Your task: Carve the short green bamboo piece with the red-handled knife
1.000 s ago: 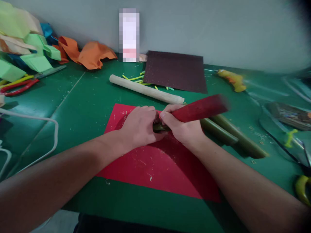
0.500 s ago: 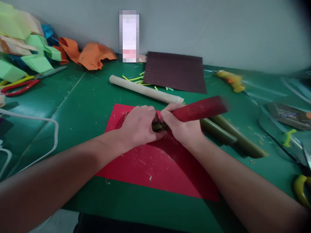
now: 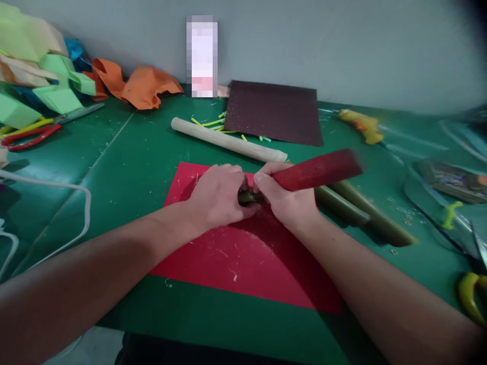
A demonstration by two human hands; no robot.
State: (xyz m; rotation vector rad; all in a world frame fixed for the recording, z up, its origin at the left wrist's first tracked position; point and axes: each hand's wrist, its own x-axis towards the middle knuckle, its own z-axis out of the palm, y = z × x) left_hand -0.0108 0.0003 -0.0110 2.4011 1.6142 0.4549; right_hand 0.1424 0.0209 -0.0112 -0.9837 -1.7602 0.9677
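My left hand point(image 3: 217, 197) is closed over one end of a dark green stick point(image 3: 249, 197) that lies on a red sheet point(image 3: 247, 263) on the green table. My right hand point(image 3: 285, 200) is wrapped round a dark red handle point(image 3: 315, 171) that points up and to the right; its working end is hidden between my two hands, right at the stick. The green stick carries on to the right past my right hand, beside a second olive-green stick point(image 3: 375, 220).
A pale wooden dowel point(image 3: 228, 140) and a dark maroon sheet point(image 3: 274, 111) lie behind my hands. Coloured paper scraps point(image 3: 45, 76) and red-handled scissors point(image 3: 26, 137) sit at the far left. A yellow glue gun point(image 3: 361, 125) lies at the far right, a white cable point(image 3: 76, 203) at the left.
Almost nothing has moved. The red handle has shifted slightly in my right hand; both hands stay pressed together over the stick.
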